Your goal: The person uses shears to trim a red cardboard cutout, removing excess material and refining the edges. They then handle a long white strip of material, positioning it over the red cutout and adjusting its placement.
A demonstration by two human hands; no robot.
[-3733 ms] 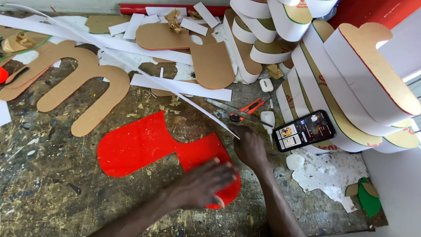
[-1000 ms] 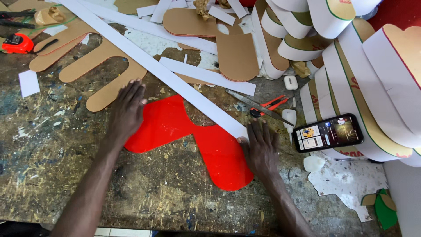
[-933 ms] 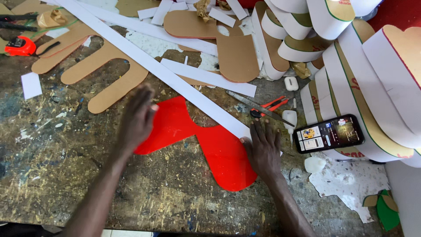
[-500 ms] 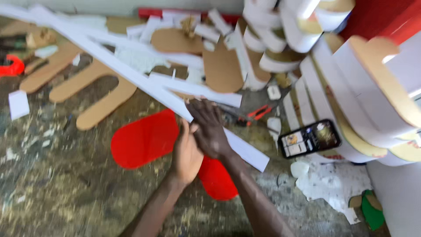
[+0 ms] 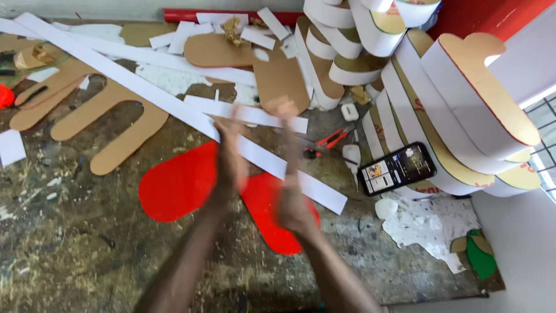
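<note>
Both hands raised over a long white strip crossing a red cut-out

The left hand (image 5: 230, 155) and right hand (image 5: 289, 174) are motion-blurred, grip untellable, above the long white card strip (image 5: 174, 107) over the red plastic letter-shaped sheet (image 5: 191, 185); pressing evenly along the strip seems wise, scissors with red handles (image 5: 325, 145) just right.

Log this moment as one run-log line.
left hand on white strip, blurred | right hand above red cutout, blurred | phone to the right | grip unclear
</note>
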